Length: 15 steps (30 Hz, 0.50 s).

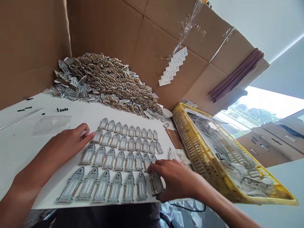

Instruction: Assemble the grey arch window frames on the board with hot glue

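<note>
Rows of small grey pieces shaped like arched Gothic windows (109, 158) lie on a white table (78, 110), several in each row. My left hand (73, 139) is at the left end of the second row. Its fingers are loosely curled and apart, with a fingertip at the first arched piece (97, 136) there; nothing shows in its grasp. At the right end of the front row, my right hand (178, 180) closes its thumb and fingers around an arched window piece (156, 183). Whether more pieces are stacked in that grip, I cannot tell.
A large heap of similar pieces (106, 82) leans against the cardboard wall (106, 28). To the right stands a yellow crate (197, 152) with plastic-wrapped items. A clear bag (51, 124) and small black bits (63, 110) lie left; a pointed white tool (171, 154) lies right.
</note>
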Tool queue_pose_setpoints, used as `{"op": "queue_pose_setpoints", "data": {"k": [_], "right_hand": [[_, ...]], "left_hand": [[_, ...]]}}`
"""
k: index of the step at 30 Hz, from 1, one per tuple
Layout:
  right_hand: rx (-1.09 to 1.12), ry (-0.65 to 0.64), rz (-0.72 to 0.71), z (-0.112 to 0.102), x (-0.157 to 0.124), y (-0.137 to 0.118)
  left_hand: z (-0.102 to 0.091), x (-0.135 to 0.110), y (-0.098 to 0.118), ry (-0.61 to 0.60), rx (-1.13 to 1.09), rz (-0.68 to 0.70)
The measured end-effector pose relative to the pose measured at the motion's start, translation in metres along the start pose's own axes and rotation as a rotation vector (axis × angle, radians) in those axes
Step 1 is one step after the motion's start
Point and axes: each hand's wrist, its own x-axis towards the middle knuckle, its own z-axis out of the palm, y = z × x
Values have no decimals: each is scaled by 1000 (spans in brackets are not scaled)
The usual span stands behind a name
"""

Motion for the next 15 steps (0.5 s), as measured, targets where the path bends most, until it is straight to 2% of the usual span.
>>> {"op": "queue_pose_setpoints", "data": {"k": [2, 4, 7, 10, 12, 15], "right_hand": [[63, 31, 51, -22, 13, 17], [94, 87, 181, -47, 36, 41], [146, 118, 274, -81, 81, 84], [217, 163, 391, -106, 126, 119], [272, 184, 467, -118, 151, 132], [352, 251, 559, -129, 185, 136]], "left_hand": [[-3, -6, 2, 18, 31, 19], [-4, -9, 2, 56, 33, 49], [1, -7, -4, 52, -11, 18], [6, -1, -11, 35, -68, -13], [8, 0, -13, 30, -73, -35], [7, -1, -13, 10, -63, -63]]}}
